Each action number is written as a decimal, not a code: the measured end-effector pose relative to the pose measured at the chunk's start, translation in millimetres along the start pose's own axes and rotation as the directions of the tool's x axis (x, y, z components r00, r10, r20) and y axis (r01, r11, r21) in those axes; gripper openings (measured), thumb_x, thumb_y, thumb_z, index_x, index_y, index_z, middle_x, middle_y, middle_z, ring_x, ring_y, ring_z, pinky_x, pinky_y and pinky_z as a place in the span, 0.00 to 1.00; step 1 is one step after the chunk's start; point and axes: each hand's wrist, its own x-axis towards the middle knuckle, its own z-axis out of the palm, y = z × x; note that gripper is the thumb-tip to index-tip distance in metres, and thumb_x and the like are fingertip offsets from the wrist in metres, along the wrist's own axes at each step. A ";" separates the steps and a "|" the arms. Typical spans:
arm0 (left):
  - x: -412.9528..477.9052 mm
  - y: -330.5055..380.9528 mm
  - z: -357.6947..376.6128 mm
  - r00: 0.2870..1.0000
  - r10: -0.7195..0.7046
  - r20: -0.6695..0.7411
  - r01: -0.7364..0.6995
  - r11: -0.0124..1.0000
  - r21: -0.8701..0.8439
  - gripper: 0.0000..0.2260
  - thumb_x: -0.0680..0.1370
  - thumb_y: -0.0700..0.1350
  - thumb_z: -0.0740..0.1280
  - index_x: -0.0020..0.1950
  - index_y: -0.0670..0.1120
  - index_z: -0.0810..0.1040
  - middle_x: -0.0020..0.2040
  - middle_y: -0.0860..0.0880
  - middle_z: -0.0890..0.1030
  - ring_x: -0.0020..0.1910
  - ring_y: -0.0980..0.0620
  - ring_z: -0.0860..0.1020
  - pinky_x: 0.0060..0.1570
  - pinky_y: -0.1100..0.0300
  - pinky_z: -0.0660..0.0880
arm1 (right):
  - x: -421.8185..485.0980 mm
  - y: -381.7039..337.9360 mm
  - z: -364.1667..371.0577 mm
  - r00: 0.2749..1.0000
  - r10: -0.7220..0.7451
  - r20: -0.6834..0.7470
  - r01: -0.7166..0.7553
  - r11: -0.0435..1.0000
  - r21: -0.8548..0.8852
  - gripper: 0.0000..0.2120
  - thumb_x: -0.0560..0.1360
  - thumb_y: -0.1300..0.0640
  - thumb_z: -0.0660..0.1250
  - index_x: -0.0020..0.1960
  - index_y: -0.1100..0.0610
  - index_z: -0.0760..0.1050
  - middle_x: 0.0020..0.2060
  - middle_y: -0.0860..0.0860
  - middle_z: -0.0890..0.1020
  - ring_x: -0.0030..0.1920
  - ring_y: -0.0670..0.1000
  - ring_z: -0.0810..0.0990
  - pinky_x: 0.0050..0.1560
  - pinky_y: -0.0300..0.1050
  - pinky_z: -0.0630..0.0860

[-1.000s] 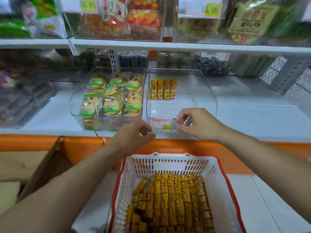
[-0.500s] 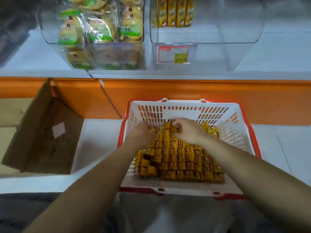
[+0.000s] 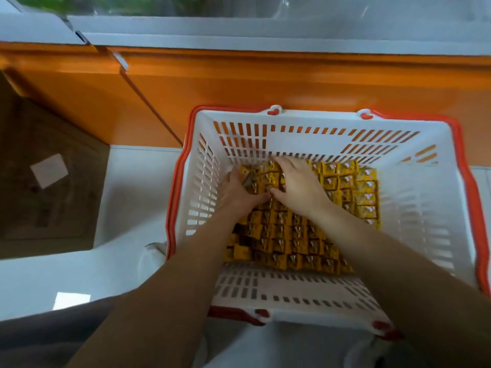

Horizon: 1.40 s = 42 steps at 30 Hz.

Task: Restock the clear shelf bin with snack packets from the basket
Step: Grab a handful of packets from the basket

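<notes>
Gripping a cluster of yellow snack packets (image 3: 292,235) inside white red-rimmed basket (image 3: 292,120): left hand (image 3: 236,193) and right hand (image 3: 297,184), fingers curled.

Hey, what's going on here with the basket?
A person looks down into a white basket standing below an orange shelf base. Both hands are in among the yellow snack packets: the left hand and right hand close round a bunch at the pile's far left corner. Nothing is lifted out yet.
</notes>
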 end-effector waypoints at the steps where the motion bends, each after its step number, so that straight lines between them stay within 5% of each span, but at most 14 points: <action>1: 2.2 -1.6 0.6 1.000 -0.010 0.002 0.010 1.000 0.000 0.57 0.65 0.64 0.80 0.83 0.53 0.50 0.80 0.46 0.63 0.79 0.41 0.60 0.75 0.40 0.64 | 1.9 0.5 0.8 1.000 0.009 0.002 -0.009 1.000 -0.015 0.37 0.72 0.45 0.73 0.76 0.56 0.63 0.70 0.54 0.72 0.71 0.57 0.67 0.72 0.53 0.64; 7: 2.9 -4.4 -0.4 0.993 0.074 -0.089 -0.075 0.997 -0.016 0.46 0.64 0.60 0.82 0.77 0.54 0.66 0.74 0.47 0.70 0.74 0.42 0.67 0.72 0.41 0.69 | 18.2 3.6 -7.7 0.991 0.088 0.096 -0.089 0.996 0.003 0.39 0.67 0.40 0.76 0.73 0.52 0.67 0.66 0.52 0.74 0.67 0.56 0.69 0.68 0.54 0.68; 13: 7.0 -6.5 -1.5 0.999 0.049 -0.001 -0.049 0.998 0.024 0.50 0.66 0.63 0.80 0.82 0.56 0.58 0.79 0.46 0.63 0.77 0.42 0.64 0.71 0.44 0.66 | 16.9 3.0 -5.8 0.991 0.090 0.102 -0.088 0.996 -0.025 0.37 0.67 0.40 0.75 0.71 0.50 0.68 0.64 0.50 0.78 0.64 0.56 0.72 0.62 0.52 0.72; 18: 5.1 -1.5 -3.9 1.000 0.007 -0.023 -0.007 1.000 -0.005 0.50 0.63 0.63 0.81 0.80 0.53 0.63 0.77 0.43 0.65 0.75 0.40 0.66 0.72 0.41 0.69 | 31.1 3.4 -12.6 0.960 0.027 0.279 -0.003 0.996 -0.086 0.40 0.66 0.34 0.74 0.73 0.44 0.65 0.68 0.50 0.73 0.68 0.58 0.70 0.65 0.56 0.71; 23: 3.0 -2.7 -4.9 0.997 0.072 0.007 -0.072 0.997 0.015 0.40 0.65 0.65 0.80 0.72 0.53 0.72 0.71 0.48 0.70 0.68 0.45 0.72 0.65 0.48 0.74 | 30.0 12.8 -17.3 0.968 -0.037 0.250 0.059 0.995 -0.083 0.36 0.66 0.35 0.75 0.70 0.43 0.69 0.64 0.47 0.75 0.62 0.54 0.76 0.55 0.50 0.75; 27: 2.0 -2.7 -4.8 0.999 0.048 0.026 -0.045 0.996 -0.082 0.38 0.68 0.63 0.79 0.74 0.56 0.69 0.66 0.50 0.79 0.66 0.46 0.76 0.64 0.43 0.75 | 30.8 13.6 -21.5 0.972 -0.060 0.229 0.080 0.993 -0.081 0.31 0.69 0.37 0.73 0.69 0.42 0.70 0.63 0.46 0.76 0.61 0.53 0.77 0.52 0.49 0.77; 33: 1.1 0.7 -8.5 0.994 0.048 -0.096 -0.068 0.973 -0.219 0.20 0.74 0.58 0.76 0.62 0.55 0.76 0.47 0.62 0.74 0.52 0.51 0.77 0.45 0.55 0.76 | 39.7 3.5 -21.4 0.878 -0.046 0.477 0.187 0.949 -0.252 0.25 0.78 0.35 0.61 0.74 0.36 0.65 0.76 0.54 0.64 0.73 0.62 0.66 0.69 0.61 0.69; 42: 0.6 7.1 -17.7 0.983 0.125 0.137 -0.091 0.969 -0.230 0.24 0.72 0.47 0.80 0.63 0.57 0.73 0.60 0.52 0.77 0.44 0.57 0.78 0.34 0.66 0.73 | 40.3 3.5 -19.1 0.928 -0.079 0.365 0.180 0.952 -0.249 0.21 0.78 0.35 0.59 0.70 0.36 0.69 0.65 0.51 0.75 0.63 0.57 0.76 0.47 0.49 0.74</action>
